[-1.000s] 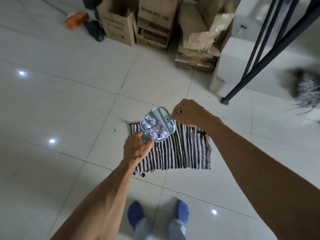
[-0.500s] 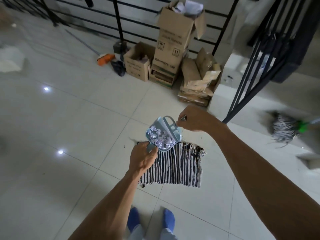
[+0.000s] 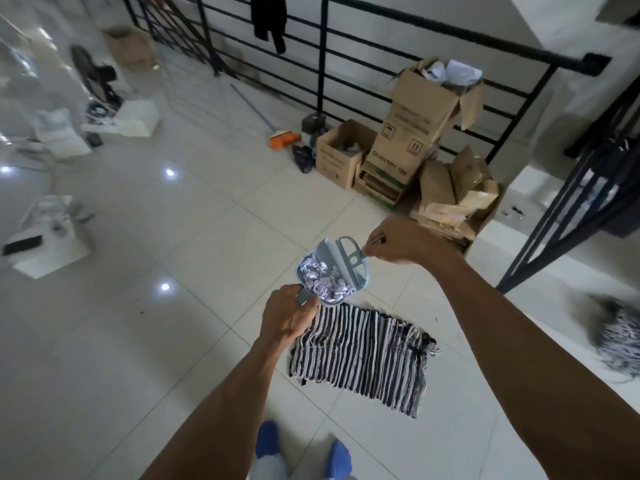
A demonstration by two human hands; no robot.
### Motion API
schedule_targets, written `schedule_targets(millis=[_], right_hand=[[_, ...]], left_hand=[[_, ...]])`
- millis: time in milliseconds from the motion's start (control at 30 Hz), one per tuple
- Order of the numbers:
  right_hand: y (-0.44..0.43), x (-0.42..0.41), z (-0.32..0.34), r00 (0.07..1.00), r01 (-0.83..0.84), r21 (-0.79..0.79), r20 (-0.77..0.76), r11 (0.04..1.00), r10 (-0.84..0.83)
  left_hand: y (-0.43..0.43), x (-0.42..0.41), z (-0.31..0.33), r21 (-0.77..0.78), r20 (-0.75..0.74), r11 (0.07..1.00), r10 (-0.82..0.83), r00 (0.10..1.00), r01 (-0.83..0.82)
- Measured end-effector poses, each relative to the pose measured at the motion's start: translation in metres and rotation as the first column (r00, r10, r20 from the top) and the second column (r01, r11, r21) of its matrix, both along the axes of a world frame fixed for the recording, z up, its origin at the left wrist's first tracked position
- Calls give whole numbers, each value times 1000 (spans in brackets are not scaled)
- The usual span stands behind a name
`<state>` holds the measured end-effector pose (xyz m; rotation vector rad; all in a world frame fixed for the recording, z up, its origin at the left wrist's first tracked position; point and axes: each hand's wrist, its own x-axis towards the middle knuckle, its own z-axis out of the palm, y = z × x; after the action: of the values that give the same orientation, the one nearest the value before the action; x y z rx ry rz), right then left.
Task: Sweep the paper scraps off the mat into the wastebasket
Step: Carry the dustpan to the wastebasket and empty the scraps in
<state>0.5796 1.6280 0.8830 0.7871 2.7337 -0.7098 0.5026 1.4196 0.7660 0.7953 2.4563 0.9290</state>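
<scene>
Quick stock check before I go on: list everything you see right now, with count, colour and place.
dustpan: one, pale blue, held above the mat's far edge
paper scraps: a pile, white, inside the dustpan
brush: one, pale blue, resting in the dustpan
mat: one, black and white stripes, on the floor tiles
cardboard boxes: several, brown, stacked by the railing
railing: one, black, along the far side
broom: one, orange head, on the floor by the boxes
mop head: one, grey-white, at right, blurred
wastebasket: none that I can make out
feet: two, blue footwear, bottom edge
left hand: grips the dustpan's handle
right hand: holds the brush's handle
</scene>
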Motion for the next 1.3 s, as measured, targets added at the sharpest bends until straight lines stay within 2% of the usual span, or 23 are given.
schedule_targets(millis=[267, 567, 833, 967, 1167, 1300], right_hand=[[-67, -64, -5, 992, -120, -49, 38, 992, 122], [-243, -197, -19, 902, -422, -103, 49, 901, 428], [-461, -311, -30, 671, -737, -127, -23, 663, 741], [-561, -350, -32, 517, -852, -113, -31, 511, 856], [-686, -414, -54, 286, -952, -110, -1, 285, 958], [-776, -460, -65, 130, -985, -122, -31, 125, 991]], left_hand=[[-76, -26, -8, -70, 22, 981, 180, 983, -179], [-260, -84, -19, -21, 165, 846, 529, 833, -533], [-454, -124, -18, -30, 139, 598, 796, 589, -801], [-525, -133, -25, -23, 107, 429, 899, 425, -903], [-611, -154, -44, -41, 102, 214, 972, 209, -976], [-671, -178, -47, -41, 113, 13, 994, 9, -999]])
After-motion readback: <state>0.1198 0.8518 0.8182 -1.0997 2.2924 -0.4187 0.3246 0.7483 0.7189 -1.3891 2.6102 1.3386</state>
